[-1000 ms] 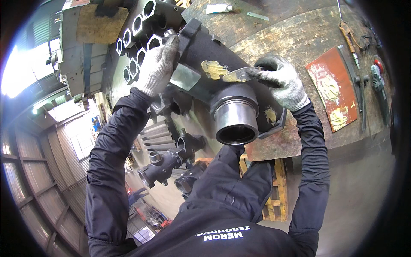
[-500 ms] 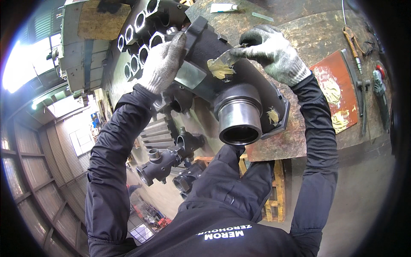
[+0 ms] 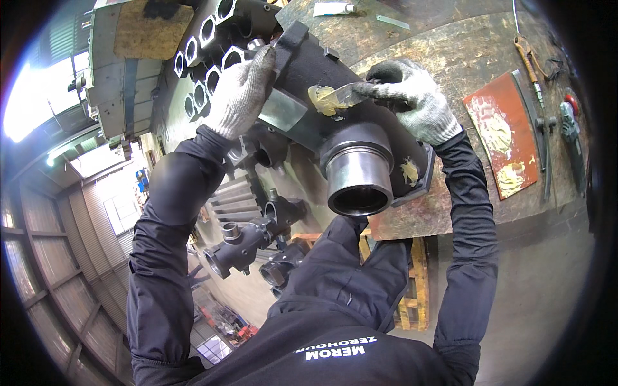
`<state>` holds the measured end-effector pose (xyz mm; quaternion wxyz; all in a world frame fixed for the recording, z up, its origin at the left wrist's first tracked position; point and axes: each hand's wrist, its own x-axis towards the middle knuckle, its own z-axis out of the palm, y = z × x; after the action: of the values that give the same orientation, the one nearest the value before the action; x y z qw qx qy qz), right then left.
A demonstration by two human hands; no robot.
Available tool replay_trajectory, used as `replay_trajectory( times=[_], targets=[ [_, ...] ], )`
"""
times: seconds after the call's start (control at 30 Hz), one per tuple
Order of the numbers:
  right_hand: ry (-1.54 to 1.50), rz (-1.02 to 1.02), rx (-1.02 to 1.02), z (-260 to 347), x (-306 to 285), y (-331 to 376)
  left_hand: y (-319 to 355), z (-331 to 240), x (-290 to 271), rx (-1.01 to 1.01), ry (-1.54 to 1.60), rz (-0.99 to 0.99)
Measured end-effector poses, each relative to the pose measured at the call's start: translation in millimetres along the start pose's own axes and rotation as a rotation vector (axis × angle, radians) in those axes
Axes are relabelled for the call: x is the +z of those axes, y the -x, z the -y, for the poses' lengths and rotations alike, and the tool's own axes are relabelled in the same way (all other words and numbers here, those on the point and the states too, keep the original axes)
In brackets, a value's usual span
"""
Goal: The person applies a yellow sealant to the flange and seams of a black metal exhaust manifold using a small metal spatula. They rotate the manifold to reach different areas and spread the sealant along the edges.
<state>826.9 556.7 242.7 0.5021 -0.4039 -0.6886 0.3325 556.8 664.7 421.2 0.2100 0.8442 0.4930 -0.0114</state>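
Observation:
A large black metal casting (image 3: pixel 378 119) lies at an angle over the bench's near edge, its bright steel collar (image 3: pixel 360 185) facing me. My left hand (image 3: pixel 239 96), in a white glove, is closed around the casting's far-left flange. Pinched between the fingers of my gloved right hand (image 3: pixel 415 96) is a thin putty knife (image 3: pixel 349 95). Its blade lies against a beige putty patch (image 3: pixel 324 101) on top of the casting. A smaller putty patch (image 3: pixel 410 172) sits near the right-hand flange.
Right of the casting, a red-brown board (image 3: pixel 519 119) carries putty. An air blow gun (image 3: pixel 533 71) and a power tool (image 3: pixel 570 125) lie beyond it. A white tube (image 3: pixel 333 9) and a pale strip (image 3: pixel 393 22) lie behind. Several castings (image 3: pixel 207 32) stand left; others (image 3: pixel 238 248) sit lower.
My right hand has moved slightly down and toward me, and the knife blade has turned to point more to the left. My left hand keeps its grip on the flange.

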Motion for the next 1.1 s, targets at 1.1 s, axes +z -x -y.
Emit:
replay_trajectory(
  times=[1.1],
  targets=[
    [0.000, -0.060, 0.141, -5.1, 10.3, 30.1, 1.0, -6.4, 0.0, -0.193, 0.023, -0.024]
  ],
)
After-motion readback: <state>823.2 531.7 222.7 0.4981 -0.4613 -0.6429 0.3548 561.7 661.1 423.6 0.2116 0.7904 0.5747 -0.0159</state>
